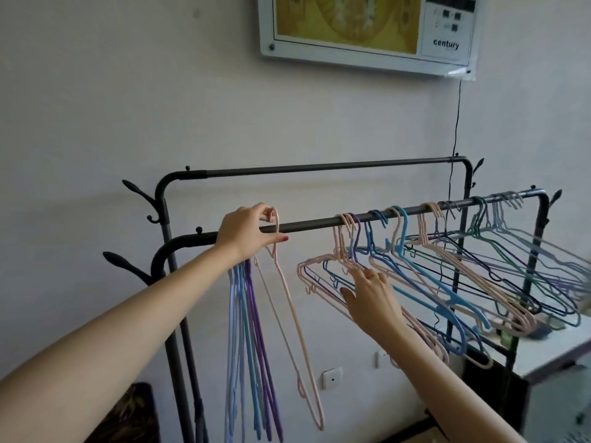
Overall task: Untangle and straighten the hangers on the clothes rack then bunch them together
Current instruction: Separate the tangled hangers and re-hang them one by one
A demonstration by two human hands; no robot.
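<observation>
A black clothes rack has a front rail [313, 224] and a higher back rail [319, 167]. My left hand [248, 230] pinches the hook of a pink hanger [295, 318] at the front rail; the hanger hangs edge-on. Just left of it, below my wrist, a tight bunch of blue and purple hangers [248, 353] hangs straight down. My right hand [371, 300] reaches into a tangled spread of pink, blue, purple and green hangers [447, 276] on the right half of the rail, its fingers touching the nearest pink ones; whether they grip is hidden.
A framed picture with a clock panel [367, 27] hangs on the white wall, and a black cable [455, 123] drops from it behind the rack. A white table [556, 343] stands at the right. Coat hooks [137, 193] stick out of the rack's left post.
</observation>
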